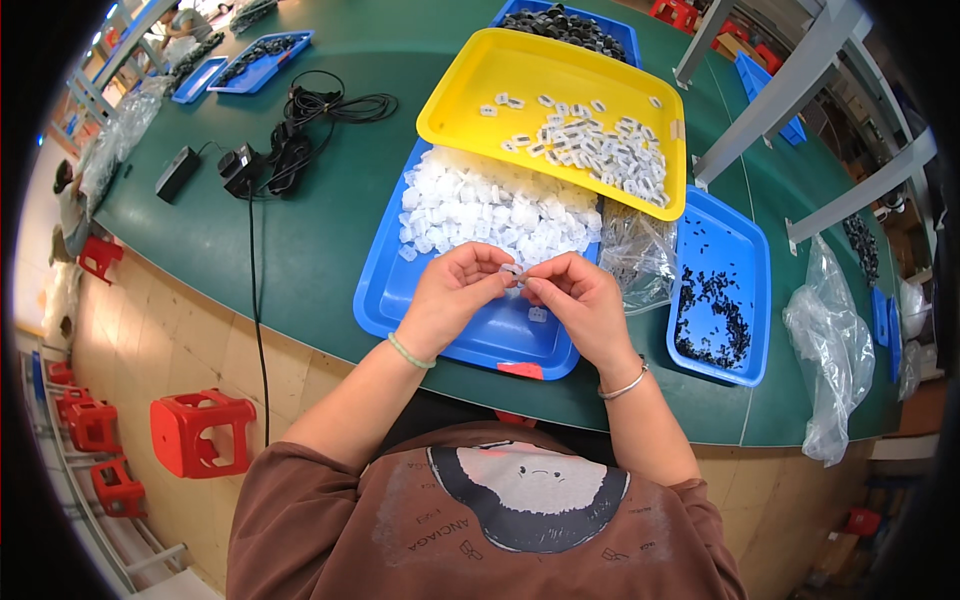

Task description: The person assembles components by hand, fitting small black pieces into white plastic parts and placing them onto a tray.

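Note:
Over the blue tray [375, 290], my left hand [462, 287] and my right hand [582, 298] meet, fingertips pinched together on one small whitish plastic part [512, 269]. The fingers partly cover it, so its details cannot be made out. A heap of white translucent plastic pieces [490, 205] fills the far part of this tray, and one loose piece [537, 314] lies below my fingers. Resting across the tray's far edge is a yellow tray [470, 75] with many small white parts with dark centres [600, 145].
To the right stand a blue tray of small black pieces [715, 310] and clear plastic bags [830, 340]. Black cables with adapters [290, 140] lie at the left on the green table [220, 250]. Grey metal posts [775, 95] rise at the right; a red stool [203, 433] stands on the floor.

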The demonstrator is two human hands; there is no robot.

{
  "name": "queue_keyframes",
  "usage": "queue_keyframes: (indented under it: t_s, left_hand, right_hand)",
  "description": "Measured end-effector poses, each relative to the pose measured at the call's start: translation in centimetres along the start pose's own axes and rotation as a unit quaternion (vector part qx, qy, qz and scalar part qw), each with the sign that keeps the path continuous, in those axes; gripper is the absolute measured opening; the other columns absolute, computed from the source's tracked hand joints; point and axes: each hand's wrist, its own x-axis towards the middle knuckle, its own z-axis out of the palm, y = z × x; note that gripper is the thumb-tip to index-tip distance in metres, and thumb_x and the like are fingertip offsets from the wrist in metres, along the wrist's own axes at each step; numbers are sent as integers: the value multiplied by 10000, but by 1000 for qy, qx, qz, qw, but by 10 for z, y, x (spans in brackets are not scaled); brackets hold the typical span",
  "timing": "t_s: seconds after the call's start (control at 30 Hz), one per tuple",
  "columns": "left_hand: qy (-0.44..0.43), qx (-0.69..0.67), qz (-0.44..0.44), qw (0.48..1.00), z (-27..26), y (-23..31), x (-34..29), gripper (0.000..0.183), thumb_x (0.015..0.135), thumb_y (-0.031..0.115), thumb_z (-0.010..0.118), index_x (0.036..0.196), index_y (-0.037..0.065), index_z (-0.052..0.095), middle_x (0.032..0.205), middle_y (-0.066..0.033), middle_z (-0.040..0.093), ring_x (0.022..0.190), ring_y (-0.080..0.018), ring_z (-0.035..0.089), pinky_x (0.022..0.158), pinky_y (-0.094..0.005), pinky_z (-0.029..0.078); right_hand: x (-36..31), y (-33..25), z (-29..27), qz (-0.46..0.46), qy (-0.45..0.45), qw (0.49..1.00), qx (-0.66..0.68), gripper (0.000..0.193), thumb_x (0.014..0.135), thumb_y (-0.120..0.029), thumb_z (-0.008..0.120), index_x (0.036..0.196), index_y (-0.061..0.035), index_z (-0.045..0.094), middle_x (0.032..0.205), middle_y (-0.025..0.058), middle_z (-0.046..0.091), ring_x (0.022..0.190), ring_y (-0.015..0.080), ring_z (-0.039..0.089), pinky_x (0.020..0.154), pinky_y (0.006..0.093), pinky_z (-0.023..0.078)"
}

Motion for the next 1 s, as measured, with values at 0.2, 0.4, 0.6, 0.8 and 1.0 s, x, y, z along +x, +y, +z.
queue_keyframes:
  t_s: [0.2, 0.4, 0.6, 0.8, 1.0]
  left_hand:
    - [-10, -11, -22, 1000, 0, 5, 0, 188, 869, 47, 657, 1034, -8, 584, 991, -78, 656, 900, -107, 620, 805, -232, 499]
    - [-16, -24, -15, 999, 1, 5, 1, 180, 870, 20, 642, 1036, -12, 579, 993, -78, 652, 916, -112, 618, 824, -231, 499]
    - [-19, -16, -8, 1000, 2, 3, -1, 186, 872, 1, 625, 1050, -20, 575, 1001, -78, 642, 930, -111, 614, 844, -235, 499]
    - [-26, -13, 1, 1000, 1, -1, 0, 186, 875, -7, 615, 1056, -24, 576, 1003, -77, 641, 935, -114, 616, 848, -236, 499]
    - [-21, -3, 0, 1000, 2, 0, 0, 178, 875, -3, 615, 1048, -25, 578, 994, -78, 644, 922, -111, 620, 838, -232, 502]
  right_hand:
    - [2, -1, 3, -7, 15, 995, -94, 72, 867, -54, 659, 918, -26, 617, 808, -12, 631, 717, 38, 557, 632, 184, 456]
    - [4, 4, 2, 6, 18, 998, -59, 71, 877, -76, 651, 892, -23, 607, 791, -17, 623, 695, 37, 545, 611, 186, 446]
    - [5, 1, 0, 44, 4, 996, -79, 70, 908, -77, 618, 924, -18, 582, 828, 2, 616, 725, 56, 565, 658, 204, 483]
    - [5, -2, 2, 55, 12, 995, -85, 84, 908, -87, 623, 917, -17, 579, 833, 19, 623, 726, 66, 581, 654, 212, 496]
    - [5, 1, 0, 49, 13, 997, -66, 90, 905, -91, 630, 910, -18, 579, 838, 29, 630, 729, 71, 589, 655, 211, 499]
